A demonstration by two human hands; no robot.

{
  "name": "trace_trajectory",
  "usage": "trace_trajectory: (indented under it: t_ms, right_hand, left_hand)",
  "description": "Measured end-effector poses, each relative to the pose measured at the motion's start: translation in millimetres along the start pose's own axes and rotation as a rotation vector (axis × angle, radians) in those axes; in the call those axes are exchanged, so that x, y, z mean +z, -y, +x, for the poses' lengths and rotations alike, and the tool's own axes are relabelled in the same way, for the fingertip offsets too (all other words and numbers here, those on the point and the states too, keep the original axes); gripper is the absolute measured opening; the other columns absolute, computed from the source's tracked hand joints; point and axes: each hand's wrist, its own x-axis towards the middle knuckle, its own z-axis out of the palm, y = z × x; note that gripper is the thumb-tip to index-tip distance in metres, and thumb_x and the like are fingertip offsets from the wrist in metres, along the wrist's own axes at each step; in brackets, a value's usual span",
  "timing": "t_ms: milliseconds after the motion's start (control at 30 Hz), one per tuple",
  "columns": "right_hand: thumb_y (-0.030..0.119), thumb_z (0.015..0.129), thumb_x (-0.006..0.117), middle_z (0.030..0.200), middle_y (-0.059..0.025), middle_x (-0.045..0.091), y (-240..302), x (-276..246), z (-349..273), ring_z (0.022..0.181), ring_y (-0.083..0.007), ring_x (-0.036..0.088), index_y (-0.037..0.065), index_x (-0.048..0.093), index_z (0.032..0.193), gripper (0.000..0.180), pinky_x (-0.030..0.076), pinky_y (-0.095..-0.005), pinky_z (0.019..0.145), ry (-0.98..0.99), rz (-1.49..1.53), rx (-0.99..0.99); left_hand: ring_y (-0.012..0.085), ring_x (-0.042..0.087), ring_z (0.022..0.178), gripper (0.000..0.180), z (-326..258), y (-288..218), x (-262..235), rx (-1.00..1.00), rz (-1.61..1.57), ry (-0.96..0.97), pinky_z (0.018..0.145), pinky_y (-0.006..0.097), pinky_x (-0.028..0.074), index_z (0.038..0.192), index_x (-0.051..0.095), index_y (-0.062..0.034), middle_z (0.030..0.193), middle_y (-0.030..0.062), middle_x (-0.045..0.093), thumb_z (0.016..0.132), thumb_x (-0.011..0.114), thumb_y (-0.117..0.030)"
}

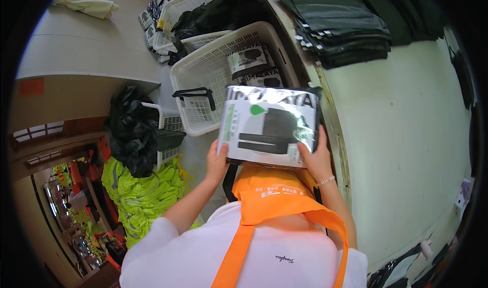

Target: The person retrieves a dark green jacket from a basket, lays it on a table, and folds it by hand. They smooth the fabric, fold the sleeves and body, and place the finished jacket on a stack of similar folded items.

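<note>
Orange apron straps (244,237) over a white shirt (284,257) sit closest to me. Above them I see both hands gripping one flat, shiny packet (268,125). It is a rectangle in clear plastic with a white card, a dark folded thing inside and a small green mark near its top. My left hand (217,161) is clamped on the lower left edge. My right hand (316,158) is clamped on the lower right edge.

Just behind the packet is a white plastic basket (203,69) with two more packets (254,64) of the same kind inside. A second white basket (178,8) behind it holds black bags. Dark folded clothes (340,23) are stacked on the pale table (406,135) at my right; its long curved edge runs right beside the packet. Bright yellow vests (142,191) are piled low on my left, under a black bag (129,130). The pale table has lots of bare room.
</note>
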Motion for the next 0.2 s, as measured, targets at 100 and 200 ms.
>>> trace_trajectory:
  t_ms: [100,200]
  right_hand:
    - [0.038,0.075,0.072,0.120,-0.0292,0.053,31,52,74,0.109,-0.0376,0.056,-0.002,0.028,0.139,0.088,0.044,-0.0362,0.092,0.111,0.027,-0.047]
    - [0.039,0.077,0.069,0.122,-0.0305,0.051,16,88,167,0.109,-0.0364,0.056,-0.002,0.028,0.140,0.085,0.045,-0.0387,0.092,0.057,-0.264,0.010]
  left_hand:
    - [0.0062,0.049,0.058,0.043,52,3,-45,-0.080,0.060,-0.058,0.045,0.020,0.040,0.123,0.047,-0.0068,0.084,0.0005,0.058,0.094,0.051,-0.037]
    - [0.0130,0.055,0.067,0.045,119,10,-55,-0.199,0.141,-0.047,0.047,0.024,0.045,0.127,0.042,-0.0072,0.098,0.0068,0.058,0.094,0.051,-0.036]
